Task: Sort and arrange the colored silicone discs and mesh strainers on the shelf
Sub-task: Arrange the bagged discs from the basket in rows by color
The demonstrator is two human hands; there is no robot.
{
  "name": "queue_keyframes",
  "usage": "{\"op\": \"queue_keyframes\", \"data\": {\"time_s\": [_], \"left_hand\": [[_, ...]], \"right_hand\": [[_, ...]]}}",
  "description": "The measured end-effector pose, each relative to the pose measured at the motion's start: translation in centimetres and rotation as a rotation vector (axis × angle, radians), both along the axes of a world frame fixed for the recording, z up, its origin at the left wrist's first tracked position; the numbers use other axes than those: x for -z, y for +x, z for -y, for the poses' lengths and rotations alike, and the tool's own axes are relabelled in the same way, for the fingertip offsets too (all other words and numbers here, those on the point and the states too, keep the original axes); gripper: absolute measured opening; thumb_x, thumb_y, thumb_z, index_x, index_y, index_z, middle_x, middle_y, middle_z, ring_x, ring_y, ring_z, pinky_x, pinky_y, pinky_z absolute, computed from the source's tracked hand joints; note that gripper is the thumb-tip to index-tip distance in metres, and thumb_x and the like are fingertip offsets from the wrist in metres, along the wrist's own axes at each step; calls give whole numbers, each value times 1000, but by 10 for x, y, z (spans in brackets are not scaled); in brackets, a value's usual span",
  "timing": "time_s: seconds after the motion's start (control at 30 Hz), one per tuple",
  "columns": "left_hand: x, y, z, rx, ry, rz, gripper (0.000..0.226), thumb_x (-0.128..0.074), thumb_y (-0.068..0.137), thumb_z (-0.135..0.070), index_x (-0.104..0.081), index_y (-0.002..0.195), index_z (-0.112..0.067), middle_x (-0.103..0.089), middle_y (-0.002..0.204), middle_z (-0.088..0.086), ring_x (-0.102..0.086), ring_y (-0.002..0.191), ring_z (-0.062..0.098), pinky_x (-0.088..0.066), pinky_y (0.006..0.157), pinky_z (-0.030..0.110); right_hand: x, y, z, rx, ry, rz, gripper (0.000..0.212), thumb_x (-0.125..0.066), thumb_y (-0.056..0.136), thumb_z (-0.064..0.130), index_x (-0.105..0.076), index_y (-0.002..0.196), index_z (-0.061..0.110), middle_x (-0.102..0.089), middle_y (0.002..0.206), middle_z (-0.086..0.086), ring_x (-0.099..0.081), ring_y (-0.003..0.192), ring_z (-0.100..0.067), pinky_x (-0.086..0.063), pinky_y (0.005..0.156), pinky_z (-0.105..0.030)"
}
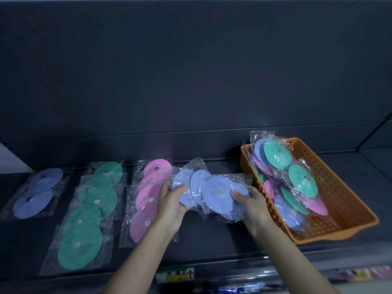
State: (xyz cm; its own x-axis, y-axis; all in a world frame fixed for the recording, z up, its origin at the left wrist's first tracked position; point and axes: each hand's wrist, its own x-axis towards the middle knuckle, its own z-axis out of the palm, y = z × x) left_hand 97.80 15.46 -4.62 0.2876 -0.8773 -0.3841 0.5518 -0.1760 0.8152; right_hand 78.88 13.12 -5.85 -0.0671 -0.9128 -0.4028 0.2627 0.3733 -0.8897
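Held just above the shelf, immediately left of the orange basket: a fanned bundle of pale blue discs, each round and matte with a small silver centre, each sealed in crinkled clear plastic, edges overlapping. Clasped at the end away from the basket by the left hand, thumb on top, fingers curled beneath. Clasped at the basket end by the right hand, thumb pressed close to one disc's silver centre, fingers tucked under the wrap. Both grips pinching the bundle, neither spread. Inside the basket, leaning on its far wall and spilling toward its near rim: more bagged discs in mixed teal, pink and blue. Left of the basket, past the held bundle, flat on the shelf: a row of pink discs, overlapping from back to front. Farther left of the basket: a longer row of green discs, likewise bagged and overlapping. Farthest from the basket: a short row of darker blue discs. Below and left of the basket, on the shelf's front edge: a label with a red arrow.
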Motion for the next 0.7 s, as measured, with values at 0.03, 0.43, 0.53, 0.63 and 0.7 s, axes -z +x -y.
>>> {"op": "queue_keyframes", "data": {"time_s": [0.03,0.43,0.53,0.63,0.7], "left_hand": [[1,-2,0,1,6,-9,23,-54,88,3,-48,108,-4,-63,112,22,-64,92,33,-54,72,52],[-5,-13,2,160,5,202,27,-67,80,0,-65,107,2,-70,100,22,-67,94,38,-51,88,50],[-2,-8,-1,164,24,159,28,-63,81,3,-64,108,-4,-72,97,18,-69,88,33,-56,73,42],[0,-3,-5,145,23,140,32,-63,80,7,-63,106,-12,-73,96,12,-70,85,26,-55,67,36],[2,1,-5,108,11,191,37,-68,70,7,-64,103,-10,-72,93,11,-68,85,26,-55,67,34]], "right_hand": [[1,2,0,18,-6,-27,30,-67,83,2,-55,111,3,-69,104,-18,-67,93,-36,-54,85,-49],[0,19,-6,-29,-70,-159,36,-72,77,1,-56,107,12,-70,95,-10,-69,84,-25,-58,76,-41],[-5,20,-7,-82,-65,-142,34,-74,74,-1,-59,100,14,-71,92,-11,-69,81,-28,-58,73,-44],[-5,22,-6,-103,-57,-142,33,-75,73,-2,-61,97,16,-72,91,-11,-69,81,-29,-58,72,-47],[-6,22,-6,-111,-52,-143,32,-75,73,-2,-61,96,16,-72,91,-10,-69,83,-31,-57,73,-52]]}}
